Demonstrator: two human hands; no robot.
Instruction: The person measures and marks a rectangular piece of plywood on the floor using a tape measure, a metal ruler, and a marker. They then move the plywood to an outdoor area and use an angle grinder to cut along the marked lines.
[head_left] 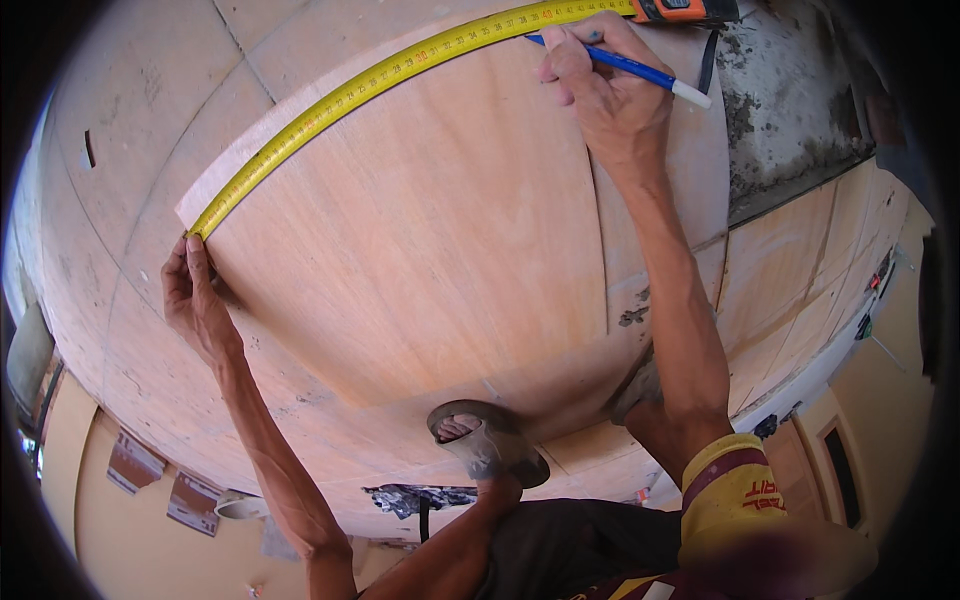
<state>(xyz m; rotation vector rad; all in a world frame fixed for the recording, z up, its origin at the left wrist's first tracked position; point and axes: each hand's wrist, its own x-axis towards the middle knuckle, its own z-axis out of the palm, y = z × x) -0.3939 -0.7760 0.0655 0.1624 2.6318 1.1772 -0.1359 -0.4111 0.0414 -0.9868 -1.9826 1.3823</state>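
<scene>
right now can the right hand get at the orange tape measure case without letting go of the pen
Probably yes. The right hand holds the blue pen just below the tape measure case, with only bare plywood between them. The left hand pins the tape's far end.

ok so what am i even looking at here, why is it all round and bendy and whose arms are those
This is one picture from a wide fisheye camera worn on a person's head, looking down at their own hands; that lens bends straight edges. No machine is here, only two bare hands. A plywood sheet lies flat on more wooden boards. The left hand pins the end of a yellow tape measure at the sheet's corner; the tape runs along the edge to its orange case. The right hand has a blue pen in its grip at the tape. A sandalled foot rests on the sheet's near edge.
</scene>
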